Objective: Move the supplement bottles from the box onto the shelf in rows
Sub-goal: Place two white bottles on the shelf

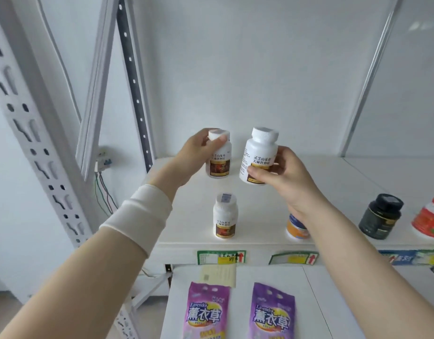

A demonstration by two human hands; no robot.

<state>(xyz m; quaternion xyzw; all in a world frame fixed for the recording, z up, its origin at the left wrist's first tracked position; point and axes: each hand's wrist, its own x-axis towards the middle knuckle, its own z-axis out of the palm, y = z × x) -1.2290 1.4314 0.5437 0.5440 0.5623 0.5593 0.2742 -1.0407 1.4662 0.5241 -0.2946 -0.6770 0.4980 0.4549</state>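
My left hand (198, 152) grips a white supplement bottle (219, 160) by its cap and shoulder, at the back left of the white shelf (333, 182); whether it rests on the shelf I cannot tell. My right hand (282, 174) holds a second white bottle (257, 155) by its lower body, tilted slightly and raised above the shelf. A third identical bottle (225, 216) stands upright near the shelf's front edge, in front of the first. The box is out of view.
An orange-and-white bottle (296, 228) stands partly hidden under my right wrist. A black bottle (379, 216) and a red-and-white bottle (428, 218) stand at the right. Two purple lavender bags (206, 311) lie on the lower shelf. A perforated upright (39, 133) rises at the left.
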